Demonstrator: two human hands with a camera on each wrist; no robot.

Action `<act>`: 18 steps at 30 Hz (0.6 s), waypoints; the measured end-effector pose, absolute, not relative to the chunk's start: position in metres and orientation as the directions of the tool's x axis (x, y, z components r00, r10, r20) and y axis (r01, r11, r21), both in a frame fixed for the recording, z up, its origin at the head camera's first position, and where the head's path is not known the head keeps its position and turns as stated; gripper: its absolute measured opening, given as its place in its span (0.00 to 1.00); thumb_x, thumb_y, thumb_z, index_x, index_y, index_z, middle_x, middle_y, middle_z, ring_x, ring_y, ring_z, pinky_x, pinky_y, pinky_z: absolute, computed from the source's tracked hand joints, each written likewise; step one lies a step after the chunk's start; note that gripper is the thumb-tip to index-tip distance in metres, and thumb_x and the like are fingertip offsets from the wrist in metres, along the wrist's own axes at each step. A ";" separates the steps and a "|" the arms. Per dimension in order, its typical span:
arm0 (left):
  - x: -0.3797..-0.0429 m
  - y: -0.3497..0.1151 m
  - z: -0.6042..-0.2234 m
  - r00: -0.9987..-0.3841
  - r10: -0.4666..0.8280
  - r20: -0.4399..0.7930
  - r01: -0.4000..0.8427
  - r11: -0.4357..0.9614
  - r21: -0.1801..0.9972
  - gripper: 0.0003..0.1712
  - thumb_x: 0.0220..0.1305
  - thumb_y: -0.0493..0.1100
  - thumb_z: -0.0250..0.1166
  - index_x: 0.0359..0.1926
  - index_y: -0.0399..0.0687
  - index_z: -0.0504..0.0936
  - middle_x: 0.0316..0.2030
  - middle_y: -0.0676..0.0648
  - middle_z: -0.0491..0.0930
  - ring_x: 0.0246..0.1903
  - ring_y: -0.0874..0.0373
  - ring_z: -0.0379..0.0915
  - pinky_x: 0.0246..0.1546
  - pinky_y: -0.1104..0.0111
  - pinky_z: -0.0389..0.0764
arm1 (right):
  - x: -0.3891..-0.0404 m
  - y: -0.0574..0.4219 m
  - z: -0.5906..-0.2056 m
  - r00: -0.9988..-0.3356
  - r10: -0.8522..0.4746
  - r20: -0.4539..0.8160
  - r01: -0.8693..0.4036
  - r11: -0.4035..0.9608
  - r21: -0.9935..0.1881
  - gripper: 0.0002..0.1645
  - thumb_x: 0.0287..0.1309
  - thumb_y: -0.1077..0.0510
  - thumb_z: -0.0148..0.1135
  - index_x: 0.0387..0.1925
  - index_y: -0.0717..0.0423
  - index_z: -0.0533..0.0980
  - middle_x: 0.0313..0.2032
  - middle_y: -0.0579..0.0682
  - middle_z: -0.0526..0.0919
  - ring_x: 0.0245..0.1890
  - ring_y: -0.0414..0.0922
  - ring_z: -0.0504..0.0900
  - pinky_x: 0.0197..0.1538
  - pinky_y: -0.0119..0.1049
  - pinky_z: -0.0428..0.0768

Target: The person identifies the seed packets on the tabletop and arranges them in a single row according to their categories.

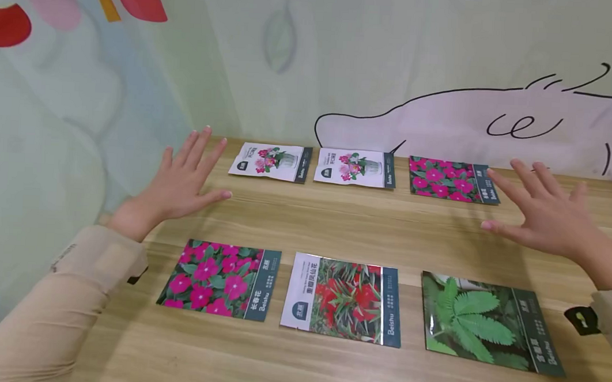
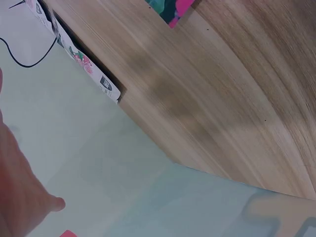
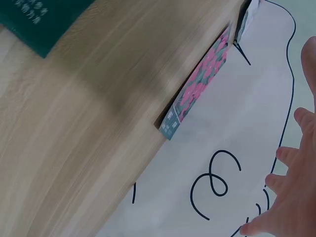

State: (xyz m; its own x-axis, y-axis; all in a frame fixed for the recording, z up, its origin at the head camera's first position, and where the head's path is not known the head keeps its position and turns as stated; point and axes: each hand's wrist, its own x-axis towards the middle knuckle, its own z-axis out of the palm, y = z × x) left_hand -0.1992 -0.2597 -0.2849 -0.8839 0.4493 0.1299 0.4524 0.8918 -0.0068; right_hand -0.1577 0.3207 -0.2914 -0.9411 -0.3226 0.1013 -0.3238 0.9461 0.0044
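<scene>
Both hands hover over the table with fingers spread, holding nothing. My left hand [image 1: 184, 176] is nearest a white seed packet with a bouquet picture [image 1: 270, 162]; my right hand [image 1: 549, 212] is close to a pink-flower packet [image 1: 449, 179] in the back row. Between those lies a second white bouquet packet [image 1: 355, 168]. Across the front row are another pink-flower packet [image 1: 220, 279], a red-flower packet [image 1: 340, 299] and a green-leaf packet [image 1: 491, 323]. In the right wrist view, fingers [image 3: 291, 182] spread at the right edge, apart from the packets.
The wooden table [image 1: 304, 225] meets a pale printed wall [image 1: 302, 58] behind the back row. A second wall [image 1: 49, 131] with colourful letters stands on the left. Dark straps show at both cuffs.
</scene>
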 end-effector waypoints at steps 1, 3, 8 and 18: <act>-0.199 -0.260 -0.285 -0.885 0.447 0.130 0.450 0.893 -0.004 0.52 0.62 0.68 0.51 0.73 0.55 0.32 0.71 0.43 0.23 0.69 0.44 0.19 0.57 0.30 0.36 | -0.159 0.319 -0.291 -0.942 -0.322 0.090 -0.324 0.946 -0.004 0.56 0.50 0.30 0.59 0.73 0.39 0.42 0.71 0.60 0.39 0.69 0.64 0.33 0.50 0.81 0.34; -0.200 -0.260 -0.286 -0.887 0.441 0.137 0.446 0.895 0.005 0.53 0.61 0.68 0.52 0.73 0.54 0.32 0.71 0.43 0.23 0.69 0.43 0.20 0.57 0.30 0.37 | -0.161 0.317 -0.290 -0.944 -0.323 0.064 -0.325 0.946 -0.024 0.55 0.51 0.31 0.59 0.73 0.41 0.43 0.71 0.60 0.39 0.69 0.64 0.33 0.49 0.81 0.36; -0.203 -0.260 -0.285 -0.896 0.420 0.147 0.430 0.902 0.040 0.57 0.58 0.68 0.56 0.73 0.53 0.32 0.72 0.42 0.25 0.69 0.39 0.27 0.55 0.29 0.42 | -0.169 0.312 -0.284 -0.937 -0.347 0.035 -0.349 0.935 -0.062 0.53 0.52 0.34 0.61 0.72 0.46 0.48 0.70 0.62 0.44 0.68 0.66 0.39 0.50 0.80 0.42; -0.207 -0.264 -0.281 -0.915 0.379 0.141 0.402 0.887 0.228 0.58 0.58 0.57 0.64 0.73 0.49 0.33 0.70 0.35 0.28 0.67 0.32 0.33 0.59 0.34 0.49 | -0.191 0.301 -0.272 -0.906 -0.421 0.050 -0.424 0.897 -0.123 0.46 0.54 0.41 0.63 0.67 0.58 0.57 0.65 0.70 0.55 0.61 0.70 0.55 0.54 0.72 0.59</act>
